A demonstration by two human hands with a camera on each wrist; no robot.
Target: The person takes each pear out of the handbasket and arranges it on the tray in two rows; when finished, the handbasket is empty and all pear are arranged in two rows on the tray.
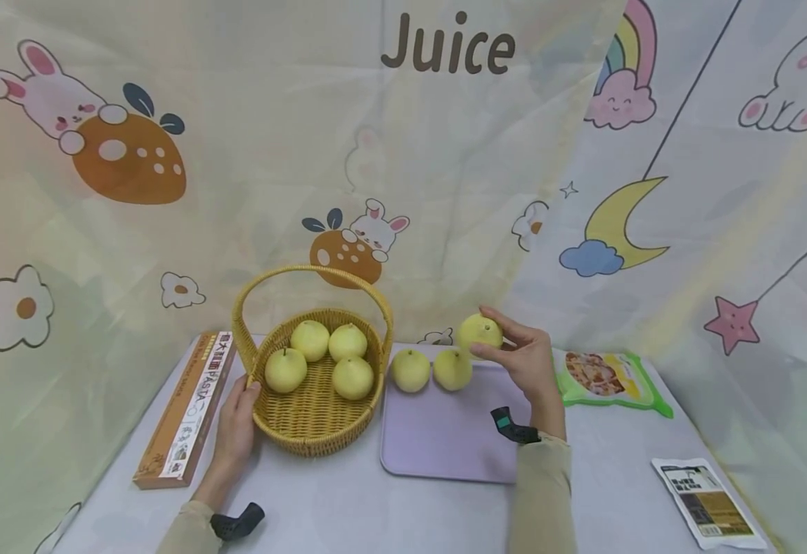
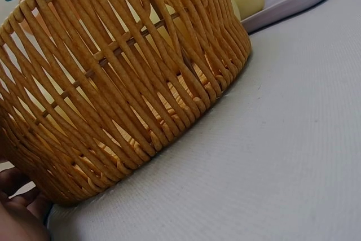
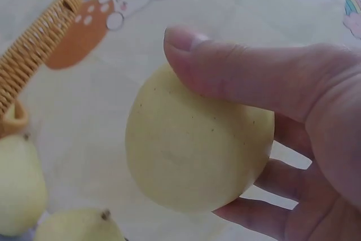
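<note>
My right hand holds a round yellow pear above the back of the lilac tray. In the right wrist view the thumb lies across the pear, with the other fingers behind it. Two more pears, one on the left and one on the right, sit at the tray's back edge. My left hand grips the left side of a wicker basket, which has a tall handle and several pears inside. In the left wrist view, fingers touch the basket's woven wall.
A long pasta box lies left of the basket. To the right of the tray is a green-edged food packet. A white pouch lies near the right table edge. A printed cloth hangs behind the table.
</note>
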